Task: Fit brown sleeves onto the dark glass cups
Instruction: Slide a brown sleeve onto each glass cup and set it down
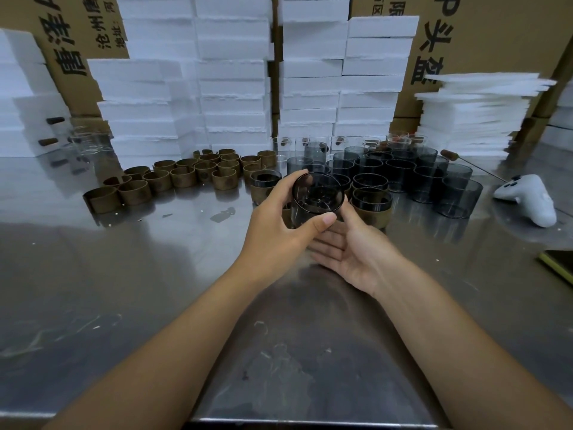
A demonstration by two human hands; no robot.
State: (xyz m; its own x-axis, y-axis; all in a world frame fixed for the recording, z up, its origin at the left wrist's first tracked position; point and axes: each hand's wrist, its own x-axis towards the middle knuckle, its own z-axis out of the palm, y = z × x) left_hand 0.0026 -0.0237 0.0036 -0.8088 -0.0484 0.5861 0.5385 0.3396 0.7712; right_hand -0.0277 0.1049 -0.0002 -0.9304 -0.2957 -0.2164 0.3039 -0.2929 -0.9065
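A dark glass cup is held tilted toward me above the table, mouth facing the camera. My left hand wraps around its left side with the thumb across the front. Just below and right of it, my right hand lies palm up, its thumb touching the cup's right side. Several loose brown sleeves lie in a cluster to the left. Several bare dark cups stand at the right. Two cups wearing brown sleeves stand either side of the held cup.
The work surface is a steel table. White foam blocks and cardboard boxes are stacked along the back. Clear glass cups stand behind the dark ones. A white game controller lies at the right.
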